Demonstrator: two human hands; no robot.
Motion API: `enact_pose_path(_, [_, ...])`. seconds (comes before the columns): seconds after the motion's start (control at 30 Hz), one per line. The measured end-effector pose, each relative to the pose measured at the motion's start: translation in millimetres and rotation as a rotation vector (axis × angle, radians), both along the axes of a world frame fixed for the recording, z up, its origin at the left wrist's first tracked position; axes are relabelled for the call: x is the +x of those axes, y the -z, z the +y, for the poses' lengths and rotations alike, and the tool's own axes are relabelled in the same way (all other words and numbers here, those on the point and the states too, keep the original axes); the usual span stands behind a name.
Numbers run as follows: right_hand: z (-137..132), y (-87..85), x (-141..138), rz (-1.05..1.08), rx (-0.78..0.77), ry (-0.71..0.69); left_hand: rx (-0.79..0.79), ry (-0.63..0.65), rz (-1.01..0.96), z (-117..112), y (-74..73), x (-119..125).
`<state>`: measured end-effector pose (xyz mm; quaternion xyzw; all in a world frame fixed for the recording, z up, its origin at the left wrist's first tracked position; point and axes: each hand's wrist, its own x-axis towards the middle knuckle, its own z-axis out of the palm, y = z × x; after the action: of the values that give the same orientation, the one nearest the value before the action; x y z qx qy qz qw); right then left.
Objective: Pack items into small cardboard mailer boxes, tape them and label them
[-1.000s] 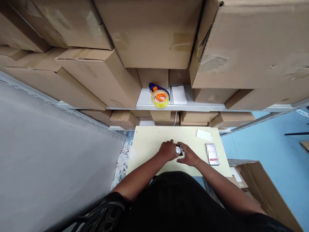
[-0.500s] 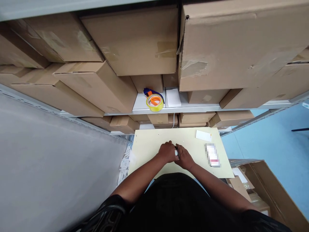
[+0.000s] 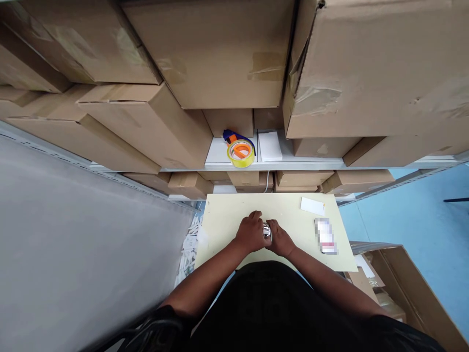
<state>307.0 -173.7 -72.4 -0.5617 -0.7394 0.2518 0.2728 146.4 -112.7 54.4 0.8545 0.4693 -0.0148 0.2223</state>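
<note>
Silver, the piece [image 3: 267, 231] is gripped between left hand [image 3: 250, 233] and right hand [image 3: 281, 240] inside the near edge of the table [image 3: 220, 215], handling seemingly unfinished.

A tape dispenser [image 3: 243, 160] sits on the shelf [image 3: 219, 155] among cardboard boxes [image 3: 227, 63].

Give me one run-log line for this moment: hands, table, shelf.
left hand: holds silver item | right hand: holds same item | table: phone, flat white item | shelf: tape dispenser
</note>
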Motion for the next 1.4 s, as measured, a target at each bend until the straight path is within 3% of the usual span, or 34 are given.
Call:
enact_pose_path(0.07, [1.0,0.2,-0.1,0.008,0.016,0.013,0.043,-0.013,-0.096,-2.8,-12.6,-4.8])
enact_pose_path(0.2, [7.4,-0.5,3.5,0.023,0.018,0.038,-0.061,-0.136,-0.304,-0.9,-48.5,-19.9])
enact_pose_path(0.3, [13.1,-0.4,5.0,0.013,-0.008,0.040,-0.043,-0.169,-0.462,7.2,-75.4,-34.8])
enact_pose_path(0.43, [13.9,-3.4,4.4,-0.014,-0.122,0.046,0.056,-0.249,-0.692,22.6,-94.2,-55.6])
enact_pose_path(0.63, [4.4,-31.6,26.5,0.147,-0.097,0.011,-0.088,-0.438,-1.057,43.2,-83.7,-76.7])
enact_pose_path(0.73, [3.4,-56.6,43.7,0.318,-0.088,0.115,-0.228,-0.474,-1.195,48.2,-70.3,-80.3])
enact_pose_path(0.83, [9.0,-87.7,48.0,0.617,-0.279,0.180,-0.361,-0.493,-1.271,49.8,-59.0,-77.8])
enact_pose_path(0.93, [16.7,-117.6,36.4,0.867,-0.538,0.063,-0.447,-0.504,-1.320,49.2,-56.4,-67.9])
enact_pose_path(1.03, [20.1,-137.3,19.4,1.007,-0.645,0.013,-0.496,-0.543,-1.350,46.9,-60.4,-53.3])
enact_pose_path(1.2, [17.9,-144.3,4.9,1.136,-0.589,0.089,-0.523,-0.691,-1.496,33.1,-56.4,-32.3])
enact_pose_path(1.4, [11.0,-135.1,-10.9,0.905,-0.339,0.180,-0.630,-0.677,-1.404,3.5,-37.4,-21.0])
